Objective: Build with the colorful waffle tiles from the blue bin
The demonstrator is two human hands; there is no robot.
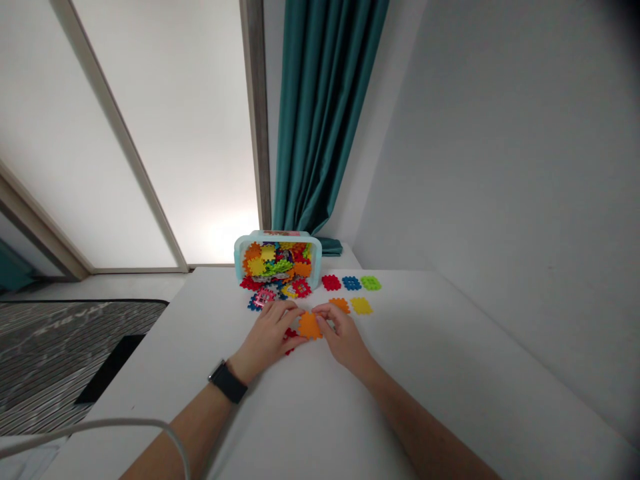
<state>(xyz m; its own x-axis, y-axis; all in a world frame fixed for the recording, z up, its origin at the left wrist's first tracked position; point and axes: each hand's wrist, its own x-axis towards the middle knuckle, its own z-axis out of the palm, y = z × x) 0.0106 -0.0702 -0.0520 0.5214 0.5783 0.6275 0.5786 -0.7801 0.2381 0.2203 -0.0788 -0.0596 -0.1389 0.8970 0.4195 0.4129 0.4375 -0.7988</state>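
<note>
Pinching one orange tile (309, 326) between them, left hand (270, 339) and right hand (344, 339), fingers closed on its opposite edges, both equally near.

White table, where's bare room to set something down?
Bare: white table right of the right hand up to the grey wall, and left of the left hand. Crowded: from both hands, pinching an orange plastic tile, to the tipped pale-blue plastic tub amid loose coloured tiles.
</note>
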